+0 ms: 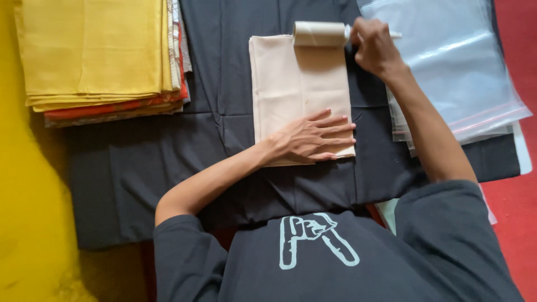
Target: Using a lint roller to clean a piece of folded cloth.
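Observation:
A folded cream cloth (pixel 291 84) lies on a dark grey sheet (pixel 140 162). My left hand (pixel 313 138) rests flat on the cloth's near end, fingers spread, pressing it down. My right hand (pixel 373 46) is closed around the handle of a lint roller (pixel 320 33), whose pale roll lies across the cloth's far edge.
A stack of folded fabrics (pixel 98 56), yellow on top with orange and patterned ones beneath, sits at the far left. Several clear zip bags (pixel 453 67) are piled at the right. A yellow surface lies left, a red one right.

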